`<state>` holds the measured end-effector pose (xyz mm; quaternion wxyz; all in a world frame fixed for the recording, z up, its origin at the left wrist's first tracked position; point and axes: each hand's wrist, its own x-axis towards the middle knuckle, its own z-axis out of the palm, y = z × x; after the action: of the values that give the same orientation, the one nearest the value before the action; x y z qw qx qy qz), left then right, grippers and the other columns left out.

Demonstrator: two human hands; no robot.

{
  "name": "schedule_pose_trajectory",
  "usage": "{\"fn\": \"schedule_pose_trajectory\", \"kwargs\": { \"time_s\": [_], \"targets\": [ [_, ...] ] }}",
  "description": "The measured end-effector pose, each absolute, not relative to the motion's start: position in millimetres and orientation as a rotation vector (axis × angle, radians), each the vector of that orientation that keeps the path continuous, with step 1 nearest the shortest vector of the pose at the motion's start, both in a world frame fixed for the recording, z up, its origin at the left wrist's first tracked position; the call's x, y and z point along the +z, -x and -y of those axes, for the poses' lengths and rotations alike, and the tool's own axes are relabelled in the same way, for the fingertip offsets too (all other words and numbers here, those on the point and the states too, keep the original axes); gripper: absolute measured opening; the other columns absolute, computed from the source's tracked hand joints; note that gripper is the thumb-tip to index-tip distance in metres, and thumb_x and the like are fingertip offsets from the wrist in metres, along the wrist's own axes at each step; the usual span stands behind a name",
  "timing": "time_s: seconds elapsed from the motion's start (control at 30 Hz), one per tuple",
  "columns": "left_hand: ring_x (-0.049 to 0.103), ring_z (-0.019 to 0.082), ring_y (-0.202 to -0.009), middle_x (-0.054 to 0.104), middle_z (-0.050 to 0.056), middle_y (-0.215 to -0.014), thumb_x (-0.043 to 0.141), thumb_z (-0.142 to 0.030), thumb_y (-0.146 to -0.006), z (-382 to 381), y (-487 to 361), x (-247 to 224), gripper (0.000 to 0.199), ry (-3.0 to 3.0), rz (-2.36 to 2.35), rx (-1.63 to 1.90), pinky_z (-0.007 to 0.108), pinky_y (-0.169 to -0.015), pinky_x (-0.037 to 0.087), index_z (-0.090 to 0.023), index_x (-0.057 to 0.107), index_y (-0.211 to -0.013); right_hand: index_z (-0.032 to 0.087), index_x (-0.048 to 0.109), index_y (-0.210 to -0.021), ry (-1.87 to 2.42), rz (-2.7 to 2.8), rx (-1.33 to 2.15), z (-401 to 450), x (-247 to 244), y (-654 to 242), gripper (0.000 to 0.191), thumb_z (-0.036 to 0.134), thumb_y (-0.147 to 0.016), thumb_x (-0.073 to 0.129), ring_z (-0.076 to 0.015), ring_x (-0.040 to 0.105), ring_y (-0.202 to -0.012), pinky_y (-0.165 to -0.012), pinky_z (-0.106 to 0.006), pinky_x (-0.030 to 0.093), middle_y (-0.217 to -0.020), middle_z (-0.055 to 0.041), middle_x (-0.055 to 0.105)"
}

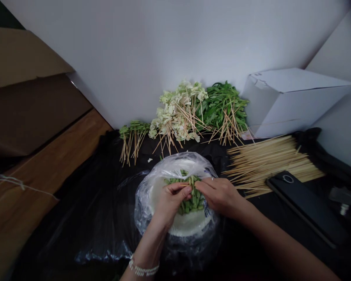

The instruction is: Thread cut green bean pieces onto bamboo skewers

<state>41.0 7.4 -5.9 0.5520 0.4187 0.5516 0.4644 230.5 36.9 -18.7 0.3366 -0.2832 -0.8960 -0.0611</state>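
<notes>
My left hand (171, 201) is closed in a pinch, with a thin bamboo skewer (183, 184) between thumb and fingers. Close against it, my right hand (219, 195) pinches short cut green bean pieces (192, 182) at the skewer's end; the fingers partly hide the contact. Both hands are over a bowl (184, 230) lined with clear plastic film (144, 195). More cut green beans (194, 201) lie inside the bowl, below my fingers.
Behind the bowl lie skewered green beans (139, 125), skewered pale cabbage (175, 103) and skewered leafy greens (225, 101). Loose bamboo skewers (272, 162) and a dark phone (301, 203) lie right. A white box (304, 101) stands back right, a cardboard box (32, 113) left. Black plastic sheeting (105, 210) covers the surface.
</notes>
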Motion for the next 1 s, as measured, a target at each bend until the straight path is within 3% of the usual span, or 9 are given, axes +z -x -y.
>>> {"fn": "schedule_pose_trajectory", "kwargs": {
  "time_s": [0.17,0.33,0.53,0.7,0.83,1.0],
  "targets": [
    [0.07,0.024,-0.082,0.079,0.006,-0.089,0.07,-0.025,-0.077,-20,-26,8,0.013,-1.512,-1.496,0.961,0.036,-0.079,0.054,-0.023,0.08,-0.086,0.016,0.065,-0.095,0.845,2.242,-0.213,-46,-13,-243,0.023,0.01,-0.092,0.044,-0.0126,0.055,-0.064,-0.059,-0.026,0.037,-0.074,-0.0027,0.064],
    [0.069,0.029,-0.088,0.076,0.01,-0.092,0.063,-0.016,-0.081,-21,-26,6,0.02,-1.999,-1.734,0.546,0.04,-0.082,0.05,-0.024,0.079,-0.089,0.016,0.066,-0.095,0.876,2.248,-0.235,-46,-12,-244,0.022,0.01,-0.091,0.045,-0.0128,0.055,-0.063,-0.059,-0.027,0.036,-0.074,-0.0025,0.064],
    [0.067,0.032,-0.096,0.072,0.015,-0.103,0.06,-0.018,-0.085,-17,-45,-3,0.022,-2.105,-1.957,0.206,0.037,-0.077,0.049,-0.023,0.075,-0.1,0.016,0.065,-0.095,0.84,2.281,-0.217,-43,-16,-239,0.022,0.007,-0.089,0.045,-0.0132,0.053,-0.063,-0.058,-0.028,0.035,-0.073,-0.002,0.062],
    [0.066,0.03,-0.096,0.073,0.011,-0.099,0.061,-0.014,-0.083,-18,-43,-4,0.02,-2.066,-1.89,0.362,0.036,-0.078,0.048,-0.023,0.075,-0.094,0.017,0.065,-0.095,0.837,2.292,-0.235,-43,-15,-239,0.023,0.008,-0.09,0.044,-0.0129,0.052,-0.063,-0.057,-0.028,0.034,-0.074,-0.0017,0.062],
    [0.068,0.026,-0.084,0.076,0.007,-0.087,0.062,-0.016,-0.082,-18,-29,-4,0.017,-1.882,-1.676,0.665,0.036,-0.078,0.049,-0.024,0.075,-0.089,0.017,0.064,-0.095,0.847,2.297,-0.241,-42,-13,-239,0.023,0.011,-0.093,0.042,-0.013,0.051,-0.062,-0.057,-0.028,0.035,-0.073,-0.001,0.062],
    [0.069,0.024,-0.083,0.076,0.007,-0.092,0.063,-0.026,-0.083,-15,-19,-5,0.017,-1.583,-1.535,0.908,0.036,-0.077,0.053,-0.022,0.076,-0.093,0.016,0.064,-0.096,0.834,2.318,-0.207,-41,-12,-237,0.022,0.013,-0.095,0.042,-0.0135,0.051,-0.062,-0.057,-0.029,0.035,-0.073,-0.0014,0.062]
  ]
}}
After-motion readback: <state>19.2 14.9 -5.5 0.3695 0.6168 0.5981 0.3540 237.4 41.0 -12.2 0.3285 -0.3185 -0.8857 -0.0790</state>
